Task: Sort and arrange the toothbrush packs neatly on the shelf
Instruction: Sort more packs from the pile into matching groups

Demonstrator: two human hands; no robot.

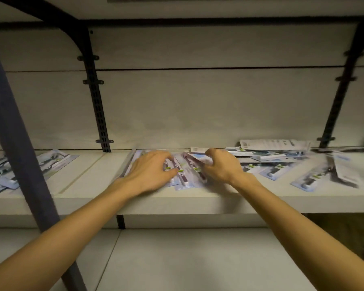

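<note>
Pressing flat: left grip (150, 172) (right grip (220, 165) curled) on toothbrush packs (184, 175)

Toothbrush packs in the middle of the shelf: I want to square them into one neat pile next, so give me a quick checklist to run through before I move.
1. Both hands on the centre packs: ok; left hand lies flat on them, right hand curls at their right edge.
2. Centre packs lined up: not ok; they overlap at different angles.
3. Free shelf to the left of the pile: ok.
4. Right-hand heap sorted: not ok; stacked loosely, packs scattered in front.
5. Far-left packs tidy: not ok; fanned out.
6. Pack types alike: cannot tell; picture blurred.
</note>
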